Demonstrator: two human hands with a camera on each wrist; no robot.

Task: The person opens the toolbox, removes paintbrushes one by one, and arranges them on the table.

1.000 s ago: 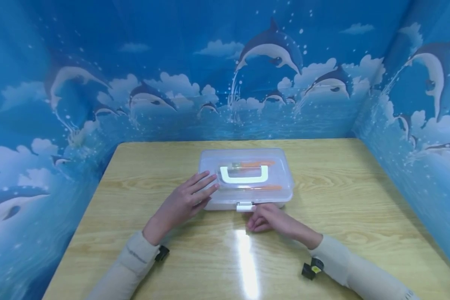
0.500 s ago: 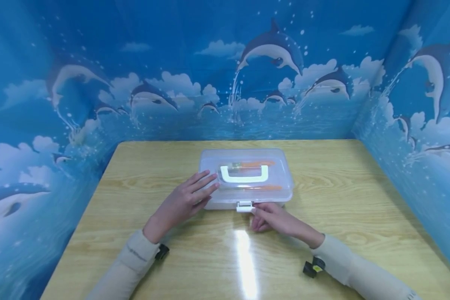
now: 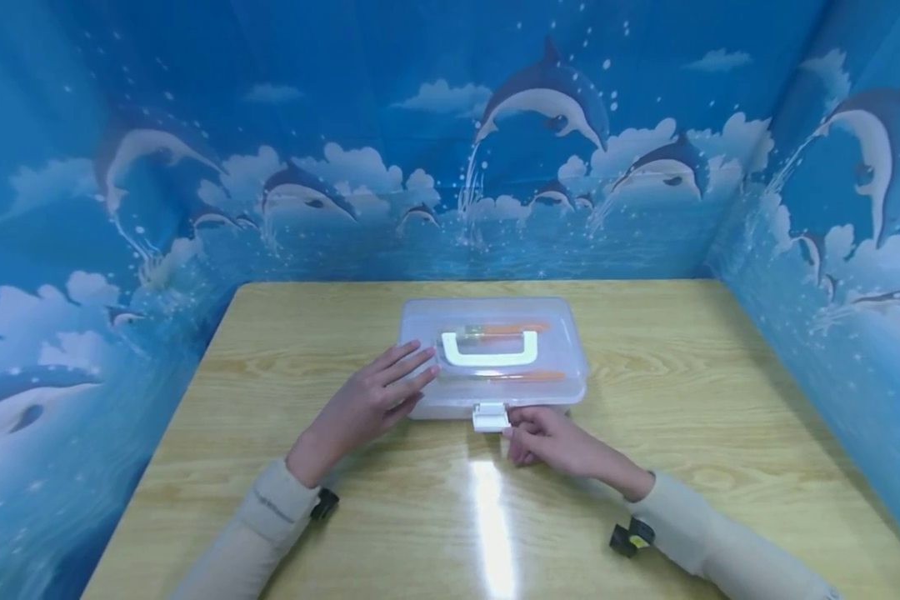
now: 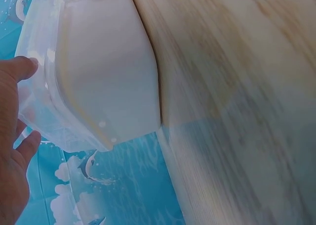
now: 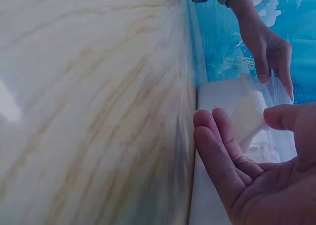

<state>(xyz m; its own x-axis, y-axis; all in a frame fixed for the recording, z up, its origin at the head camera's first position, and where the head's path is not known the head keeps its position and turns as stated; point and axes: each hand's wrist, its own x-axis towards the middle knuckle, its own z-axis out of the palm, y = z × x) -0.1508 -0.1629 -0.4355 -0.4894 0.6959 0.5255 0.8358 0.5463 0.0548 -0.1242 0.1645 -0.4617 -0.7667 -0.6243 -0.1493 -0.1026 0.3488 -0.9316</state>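
A clear-lidded plastic storage box (image 3: 420, 312) stands on the table, its white carry handle (image 3: 489, 360) folded flat on the lid. Orange-handled tools (image 3: 528, 377) show through the lid; their kind is too blurred to name. My left hand (image 3: 371, 392) rests on the lid's left part with fingers spread and straight. At the box's front, my right hand (image 3: 551, 437) pinches the right edge of the white latch (image 3: 491, 417) between thumb and curled fingers. In the right wrist view the latch (image 5: 249, 116) stands tilted out from the box wall, the thumb on its edge.
The wood-grain table (image 3: 307, 517) carries the box near its back edge. A blue dolphin-print curtain (image 3: 390, 242) hangs behind the table and along both sides. A bright light reflection (image 3: 495, 525) lies on the tabletop in front of the box.
The latch has swung outward and down from the box front, with my right hand moving slightly right and toward me. My left hand and the box have stayed in place.
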